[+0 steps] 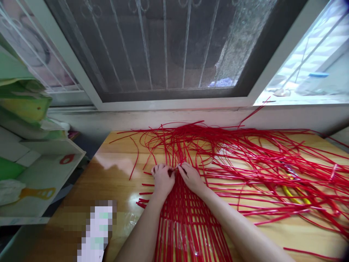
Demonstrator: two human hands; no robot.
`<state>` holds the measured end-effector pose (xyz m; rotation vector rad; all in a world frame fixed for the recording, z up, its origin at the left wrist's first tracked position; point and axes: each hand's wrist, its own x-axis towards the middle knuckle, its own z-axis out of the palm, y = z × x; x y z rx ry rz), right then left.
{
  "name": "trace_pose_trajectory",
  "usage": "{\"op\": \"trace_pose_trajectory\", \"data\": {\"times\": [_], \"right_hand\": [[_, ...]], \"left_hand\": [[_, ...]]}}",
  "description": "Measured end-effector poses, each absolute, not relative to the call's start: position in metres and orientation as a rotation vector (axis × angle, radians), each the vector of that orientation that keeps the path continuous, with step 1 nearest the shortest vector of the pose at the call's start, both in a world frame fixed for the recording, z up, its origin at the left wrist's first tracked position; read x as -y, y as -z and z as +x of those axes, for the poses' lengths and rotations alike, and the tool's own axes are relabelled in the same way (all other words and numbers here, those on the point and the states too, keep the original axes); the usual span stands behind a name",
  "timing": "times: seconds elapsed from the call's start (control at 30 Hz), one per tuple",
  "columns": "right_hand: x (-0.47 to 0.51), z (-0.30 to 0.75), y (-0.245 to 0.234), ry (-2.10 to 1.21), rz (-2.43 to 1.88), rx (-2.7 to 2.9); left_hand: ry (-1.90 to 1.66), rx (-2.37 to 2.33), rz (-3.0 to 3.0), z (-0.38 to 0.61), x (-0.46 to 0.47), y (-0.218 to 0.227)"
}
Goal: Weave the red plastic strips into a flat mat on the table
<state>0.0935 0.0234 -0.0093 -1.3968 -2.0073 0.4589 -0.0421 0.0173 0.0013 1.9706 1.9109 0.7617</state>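
Red strips cross each other in an open weave (188, 209) on the wooden table in front of me. At its far edge my left hand (163, 178) has its fingers closed on a red strip, its tip hidden by the fingers. Close beside it, my right hand (191, 176) pinches the strips too, thumb and forefinger together. Both hands' fingertips nearly meet. Beyond them the long loose strip ends (188, 133) fan out and curl in a tangle. Clear tape (185, 236) lies over the near part of the weave.
Many loose red strips (261, 160) spread over the right side of the wooden table (109, 174), partly covering yellow-handled pliers (291, 194). A blurred-out phone-like object (96, 229) lies front left. A white wall and window frame (174, 105) bound the back; an open box (60, 174) stands left.
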Motion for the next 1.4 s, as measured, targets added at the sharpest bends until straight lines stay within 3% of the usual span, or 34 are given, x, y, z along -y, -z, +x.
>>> {"op": "trace_pose_trajectory", "data": {"times": [0.27, 0.9, 1.4], "right_hand": [[-0.025, 0.091, 0.006, -0.435, -1.512, 2.030], [-0.025, 0.092, 0.011, -0.410, -1.522, 2.107], [-0.013, 0.091, -0.005, -0.374, -1.326, 1.997]], "left_hand": [[-0.846, -1.633, 1.878, -0.059, -0.016, -0.005], [-0.914, -1.851, 1.838, -0.044, -0.018, 0.001], [-1.243, -1.871, 1.607, -0.052, -0.017, 0.008]]}}
